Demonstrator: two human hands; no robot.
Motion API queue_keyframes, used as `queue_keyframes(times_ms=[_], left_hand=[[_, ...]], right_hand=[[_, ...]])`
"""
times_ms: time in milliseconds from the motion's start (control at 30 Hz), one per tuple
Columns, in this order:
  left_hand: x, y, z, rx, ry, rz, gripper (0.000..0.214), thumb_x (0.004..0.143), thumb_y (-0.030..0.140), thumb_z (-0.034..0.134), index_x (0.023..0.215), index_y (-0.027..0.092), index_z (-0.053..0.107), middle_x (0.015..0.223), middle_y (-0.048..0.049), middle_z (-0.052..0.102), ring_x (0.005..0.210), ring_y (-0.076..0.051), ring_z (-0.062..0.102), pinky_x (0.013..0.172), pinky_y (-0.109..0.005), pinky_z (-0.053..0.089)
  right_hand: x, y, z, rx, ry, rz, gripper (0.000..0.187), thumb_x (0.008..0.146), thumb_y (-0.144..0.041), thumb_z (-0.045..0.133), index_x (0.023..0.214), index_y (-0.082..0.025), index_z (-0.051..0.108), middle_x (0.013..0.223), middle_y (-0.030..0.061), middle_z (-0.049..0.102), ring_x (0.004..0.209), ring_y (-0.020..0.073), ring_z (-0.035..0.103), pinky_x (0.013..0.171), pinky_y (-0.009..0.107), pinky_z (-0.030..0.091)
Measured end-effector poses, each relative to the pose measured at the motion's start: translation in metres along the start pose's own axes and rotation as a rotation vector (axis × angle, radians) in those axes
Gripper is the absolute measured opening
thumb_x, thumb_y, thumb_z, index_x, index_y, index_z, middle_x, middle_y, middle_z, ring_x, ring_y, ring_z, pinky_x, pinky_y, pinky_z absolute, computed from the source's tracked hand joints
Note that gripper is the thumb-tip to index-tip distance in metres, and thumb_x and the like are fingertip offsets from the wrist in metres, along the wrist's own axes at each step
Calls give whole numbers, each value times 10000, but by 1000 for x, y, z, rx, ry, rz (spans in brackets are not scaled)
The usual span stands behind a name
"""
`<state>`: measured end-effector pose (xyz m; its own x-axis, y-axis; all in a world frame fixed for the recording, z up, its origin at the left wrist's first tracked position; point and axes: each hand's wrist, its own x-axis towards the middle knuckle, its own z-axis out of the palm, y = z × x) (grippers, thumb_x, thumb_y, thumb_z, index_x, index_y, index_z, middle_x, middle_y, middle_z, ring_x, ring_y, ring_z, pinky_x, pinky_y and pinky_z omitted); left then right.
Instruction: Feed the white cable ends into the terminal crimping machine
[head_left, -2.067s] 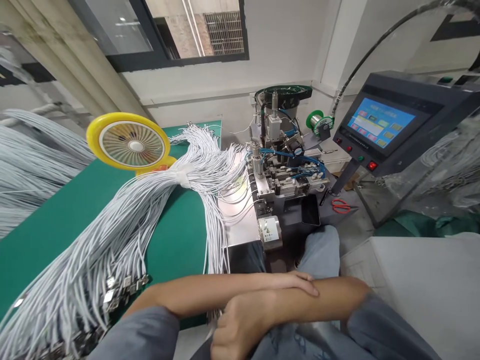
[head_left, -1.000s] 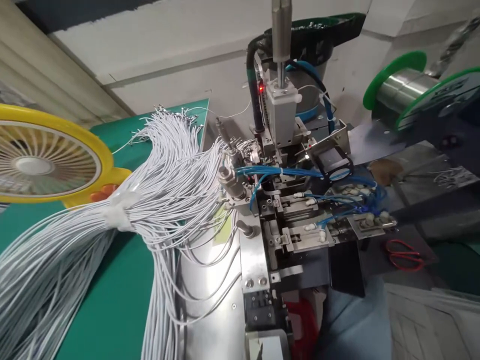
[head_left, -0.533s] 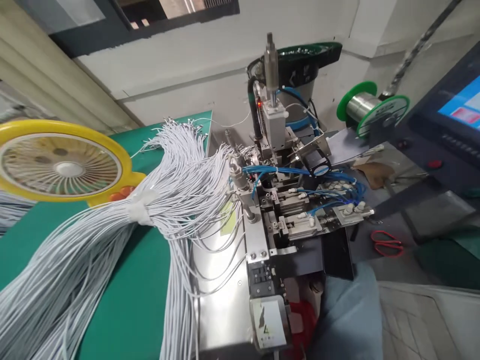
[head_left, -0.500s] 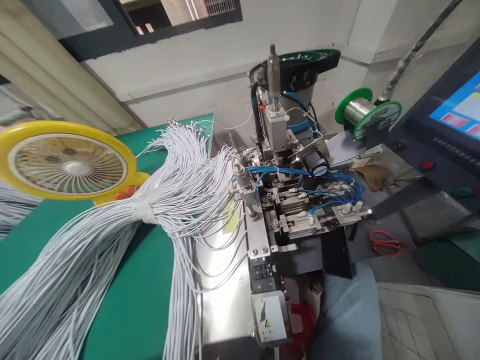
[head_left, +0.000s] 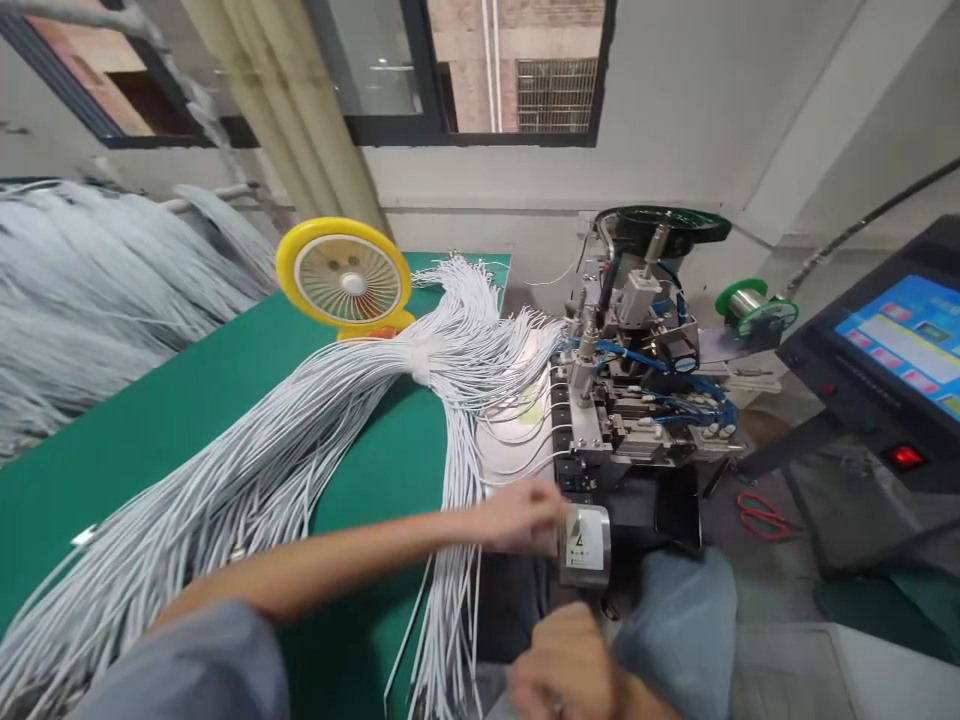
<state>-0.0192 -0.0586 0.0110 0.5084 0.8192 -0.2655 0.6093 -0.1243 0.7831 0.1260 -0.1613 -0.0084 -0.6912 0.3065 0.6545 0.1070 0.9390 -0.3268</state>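
My left hand (head_left: pixel 525 515) reaches across the front edge of the metal plate (head_left: pixel 517 460) of a small assembly machine (head_left: pixel 637 400), next to a silver box with a warning label (head_left: pixel 585 545). Its fingers are curled and blurred; what they hold, if anything, is hidden. My right hand (head_left: pixel 562 670) sits low at the bottom edge, closed in a loose fist and blurred. A large tied bundle of white cables (head_left: pixel 300 440) fans out over the green table (head_left: pixel 150 430), some ends hanging by my left hand.
A yellow desk fan (head_left: pixel 345 280) stands behind the bundle. Right of the machine are a green wire spool (head_left: pixel 750 305), a touchscreen console (head_left: pixel 892 350) and red scissors (head_left: pixel 757 510). More grey cables (head_left: pixel 90 290) lie far left. My knee (head_left: pixel 675 610) is under the machine.
The view pulled back from close on the machine. Both hands, out of view half a second ago, are back; the left now reaches to the machine's front.
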Motion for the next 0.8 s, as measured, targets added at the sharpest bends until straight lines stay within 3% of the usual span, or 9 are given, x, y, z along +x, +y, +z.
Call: queue_keyframes(times_ms=[67,133,233,333,500,800], left_hand=[[28,-8,-46,124,249,-1,412,931,347,277,837,117,605,823,-72,631,779,-155,596,723,-279,481],[59,-18,-85,260,428,-5,281,895,294,399,1049,131,569,1118,-110,575,1061,-215,526,921,-354,418],[103,-34,-120,447,534,-13,432,805,223,581,1218,139,485,1324,-133,431,1242,-269,381,1046,-432,309],[138,-49,-135,588,561,-61,395,849,311,576,1199,143,502,1274,-110,476,1178,-258,451,991,-490,373],[175,-64,-145,731,589,-139,371,884,358,532,1190,149,510,1212,-97,520,1070,-221,534,900,-447,466],[193,-77,-168,848,678,-213,381,886,338,531,1219,156,492,1242,-100,501,1089,-227,524,911,-456,462]], right_hand=[[0,25,-1,-7,199,156,246,877,-149,445,711,-161,627,586,18,591,511,102,533,522,241,427],[1,47,2,-37,417,352,258,854,-128,457,642,-162,599,522,6,564,462,99,508,482,232,385],[0,70,14,-57,528,511,244,850,-172,478,638,-156,597,498,-6,550,429,97,487,441,217,363],[-7,81,31,-132,496,551,251,850,-188,476,635,-151,600,459,-30,477,396,84,418,417,211,321],[-15,84,43,-214,500,581,265,850,-179,471,608,-149,575,445,-49,393,394,72,348,415,209,274],[-14,82,42,-267,508,593,235,840,-169,483,622,-152,570,436,-61,372,385,68,332,422,206,280]])
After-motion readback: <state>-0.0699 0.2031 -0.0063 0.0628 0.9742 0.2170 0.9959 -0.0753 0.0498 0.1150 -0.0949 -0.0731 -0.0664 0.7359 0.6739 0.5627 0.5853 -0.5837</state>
